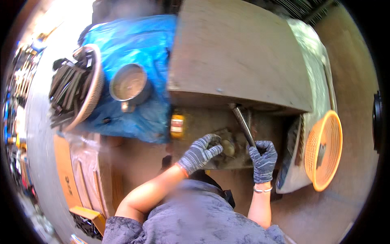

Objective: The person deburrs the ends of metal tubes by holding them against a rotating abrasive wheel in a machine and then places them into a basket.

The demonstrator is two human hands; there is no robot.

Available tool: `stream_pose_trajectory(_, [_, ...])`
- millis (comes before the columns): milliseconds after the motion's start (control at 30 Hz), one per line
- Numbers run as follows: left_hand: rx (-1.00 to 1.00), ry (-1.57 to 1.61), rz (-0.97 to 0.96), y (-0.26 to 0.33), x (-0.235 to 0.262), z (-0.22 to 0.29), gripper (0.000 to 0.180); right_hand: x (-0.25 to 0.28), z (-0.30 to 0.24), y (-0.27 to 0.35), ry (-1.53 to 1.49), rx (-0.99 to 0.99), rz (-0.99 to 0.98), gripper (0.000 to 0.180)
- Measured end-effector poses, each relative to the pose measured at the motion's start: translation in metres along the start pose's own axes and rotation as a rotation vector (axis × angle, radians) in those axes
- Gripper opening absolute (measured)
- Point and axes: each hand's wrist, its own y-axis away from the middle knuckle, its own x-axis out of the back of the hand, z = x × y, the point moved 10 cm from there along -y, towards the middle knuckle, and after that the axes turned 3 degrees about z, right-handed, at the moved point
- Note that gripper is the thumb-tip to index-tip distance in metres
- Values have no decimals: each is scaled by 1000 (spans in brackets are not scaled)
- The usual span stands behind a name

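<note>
Up from the right hand (264,160) leans a dark metal rod (244,126), pinched by its near end, a good hold; it looks stiff, maybe slippery. I can't tell if the left hand (201,152) grips anything.

Blue plastic sheet (152,44): a metal mug (142,96) and, at the left edge, a basket (96,81) heaped with dark strips (67,87) are carried.
Tabletop (197,124): a yellow bottle (177,126) is stood at the left; a blurred rounded object (230,149) is seen near the middle.
</note>
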Motion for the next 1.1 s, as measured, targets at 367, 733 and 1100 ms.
stream_pose_trajectory(367, [261,-551,-101,-101,-113,-59,62,23,93,-4,425,64,322,21])
stream_pose_trajectory(733, [205,-652,11,-113,-117,-68,56,17,81,-20,439,310,7,26])
stream_pose_trajectory(1100, [310,-621,46,-108,-118,-61,76,13,100,-40,468,115,-127,35])
